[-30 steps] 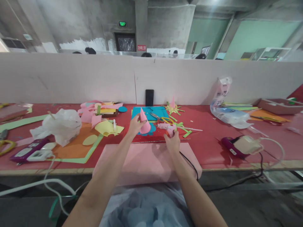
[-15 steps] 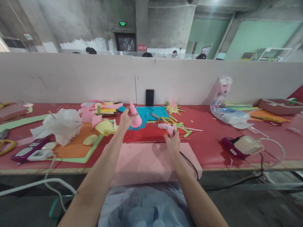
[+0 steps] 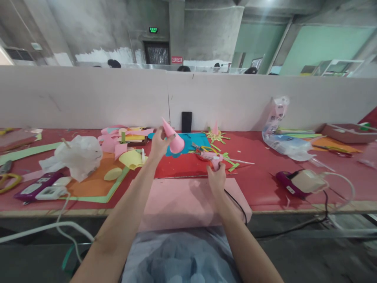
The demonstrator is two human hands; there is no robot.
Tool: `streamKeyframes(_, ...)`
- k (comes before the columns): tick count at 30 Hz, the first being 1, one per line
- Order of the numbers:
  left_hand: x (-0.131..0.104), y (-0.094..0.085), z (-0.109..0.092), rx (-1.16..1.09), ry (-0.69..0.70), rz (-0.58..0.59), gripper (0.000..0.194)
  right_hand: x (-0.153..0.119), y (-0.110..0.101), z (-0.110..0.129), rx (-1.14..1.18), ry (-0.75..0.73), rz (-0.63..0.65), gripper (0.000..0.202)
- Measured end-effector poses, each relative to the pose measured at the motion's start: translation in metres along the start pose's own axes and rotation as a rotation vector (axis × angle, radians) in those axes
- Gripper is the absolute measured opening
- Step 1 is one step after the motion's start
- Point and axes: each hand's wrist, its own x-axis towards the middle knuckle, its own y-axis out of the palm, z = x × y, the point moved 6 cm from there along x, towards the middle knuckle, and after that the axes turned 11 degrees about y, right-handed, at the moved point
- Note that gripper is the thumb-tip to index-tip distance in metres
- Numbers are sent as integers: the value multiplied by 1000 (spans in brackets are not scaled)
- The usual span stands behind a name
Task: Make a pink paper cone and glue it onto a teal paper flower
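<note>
A pink paper cone (image 3: 176, 142) is in my left hand (image 3: 160, 144), its tip up and to the left, its wide end tilted toward the lower right. Fingers of my right hand (image 3: 216, 177) wrap round the handle of a pink glue gun (image 3: 211, 157), whose nozzle points left toward the cone. Behind the cone lies blue paper (image 3: 197, 140) with a scalloped blue piece on it. Scissors with yellow handles (image 3: 208, 149) rest just beyond the glue gun. A second pink cone (image 3: 215, 128) stands on green paper strips at the back.
A black phone (image 3: 186, 122) leans on the white partition (image 3: 118, 98). To the left are a crumpled white plastic bag (image 3: 79, 155), orange paper (image 3: 91, 179) and a purple power strip (image 3: 38, 188). Another power strip (image 3: 290, 184) and a clear plastic bag (image 3: 282, 137) lie on the right.
My left hand has shifted slightly right with the cone, tilting its wide end further toward the right. The glue gun in my right hand has moved a little right.
</note>
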Motion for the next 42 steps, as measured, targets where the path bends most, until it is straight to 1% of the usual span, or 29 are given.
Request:
streamKeyframes(2, -11, 17, 1, -2, -37, 83, 45, -1, -2, 2, 29, -3, -16, 50)
streamKeyframes(3, -18, 26, 4, -20, -61, 133, 46, -1, -3, 2, 35, -2, -22, 49)
streamKeyframes(6, -39, 46, 19, -80, -125, 209, 52, -1, -2, 2, 37, 0, -19, 50)
streamKeyframes(10, -60, 57, 33, -24, -171, 242, 50, -1, 0, 3, 28, -2, 1, 52)
streamKeyframes(12, -67, 57, 33, -3, -175, 264, 52, -1, 0, 3, 12, 9, 4, 52)
streamKeyframes(14, -74, 51, 31, 11, -158, 254, 50, -1, 1, 3, 1, 15, 11, 52)
streamKeyframes(16, -79, 39, 27, 50, -133, 197, 41, -1, 2, 3, 1, 7, 23, 52)
streamKeyframes(18, -86, 27, 25, 109, -112, 167, 31, 0, 3, 2, -5, 7, 30, 53)
streamKeyframes(20, -94, 20, 22, 143, -91, 205, 24, 1, 4, 0, -12, 14, 30, 55)
streamKeyframes(21, -97, 19, 20, 149, -76, 250, 21, 1, 4, -1, -17, 14, 27, 55)
streamKeyframes(24, -110, 27, 11, 156, -23, 470, 19, 2, 4, -1, -19, -2, 15, 54)
streamKeyframes(26, -117, 34, 4, 192, 7, 617, 25, 3, 4, -1, -12, -2, 13, 53)
streamKeyframes(27, -120, 37, 2, 219, 19, 674, 28, 3, 4, -1, -6, 1, 12, 53)
streamKeyframes(29, -124, 41, 0, 273, 43, 747, 31, 4, 4, -1, 1, 1, 10, 52)
streamKeyframes(32, -126, 43, 5, 331, 66, 779, 26, 4, 4, 0, -5, -14, 9, 51)
streamKeyframes(37, -126, 40, 23, 374, 63, 736, 20, 4, 4, -1, -19, -11, 17, 53)
streamKeyframes(39, -127, 41, 26, 391, 70, 746, 20, 4, 5, -1, -17, -7, 29, 55)
streamKeyframes(42, -127, 44, 23, 419, 93, 777, 23, 4, 5, -2, -5, 1, 32, 57)
